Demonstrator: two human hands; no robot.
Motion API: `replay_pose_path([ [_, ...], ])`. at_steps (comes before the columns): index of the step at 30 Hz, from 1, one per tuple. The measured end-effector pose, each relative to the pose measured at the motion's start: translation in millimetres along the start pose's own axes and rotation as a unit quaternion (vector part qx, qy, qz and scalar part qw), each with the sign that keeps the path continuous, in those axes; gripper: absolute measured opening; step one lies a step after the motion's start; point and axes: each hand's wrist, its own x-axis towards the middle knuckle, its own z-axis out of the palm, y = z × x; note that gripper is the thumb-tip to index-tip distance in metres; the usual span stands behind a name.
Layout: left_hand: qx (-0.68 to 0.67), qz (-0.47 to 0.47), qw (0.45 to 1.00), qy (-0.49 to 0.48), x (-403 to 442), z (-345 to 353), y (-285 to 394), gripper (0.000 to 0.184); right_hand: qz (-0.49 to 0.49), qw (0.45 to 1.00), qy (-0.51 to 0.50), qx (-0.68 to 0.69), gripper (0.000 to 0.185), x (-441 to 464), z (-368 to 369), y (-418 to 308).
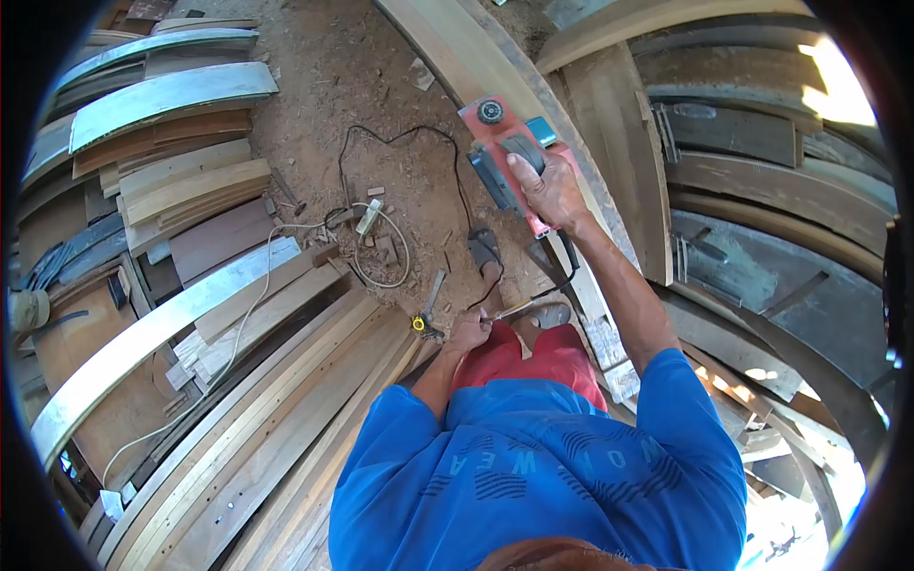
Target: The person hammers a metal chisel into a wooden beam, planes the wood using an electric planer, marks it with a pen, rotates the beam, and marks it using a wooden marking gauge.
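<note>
My right hand (550, 190) is wrapped round the handle of a red and blue electric planer (495, 143). The planer rests on a long wooden board (457, 57) that stretches from the top of the view down past my right side. From its rear end a black power cord (574, 271) curves back toward my legs. My left hand (468, 330) is closed near my thigh, apparently round this cord. A thin, pale, stick-like piece (516, 307) shows beside it; I cannot make out what it is.
A white power strip (368, 217) with cables lies on the dirt floor (305, 76). Near my left hand are a yellow tape measure (419, 324) and a narrow flat tool (435, 290). Stacked planks (238, 447) stand at left, more boards (733, 171) at right.
</note>
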Motion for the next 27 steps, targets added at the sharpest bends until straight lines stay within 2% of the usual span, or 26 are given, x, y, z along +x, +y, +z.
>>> replay_pose_path([
  [11, -0.06, -0.047, 0.997, -0.009, 22.2, -38.8, -6.5, 0.026, -0.028, 0.999, 0.035, 0.004, 0.052, 66.3, 21.2, -21.0],
  [15, -0.027, -0.056, 0.998, -0.019, 28.9, -64.6, -6.0, 0.027, -0.03, 0.999, 0.044, 0.006, 0.052, 91.6, 28.8, -29.7],
  [17, -0.035, -0.054, 0.998, -0.016, 32.8, -75.5, -10.3, 0.028, -0.016, 0.999, 0.033, 0.008, 0.052, 102.9, 28.9, -34.7],
  [20, -0.028, -0.054, 0.998, -0.003, 38.9, -74.1, -31.6, 0.029, 0.024, 0.999, -0.015, -0.014, 0.068, 119.9, 24.6, -49.7],
  [27, -0.046, -0.104, 0.993, -0.031, 53.1, -107.4, -43.9, 0.031, 0.012, 1.0, 0.0, 0.0, 0.065, 167.9, 36.0, -67.3],
])
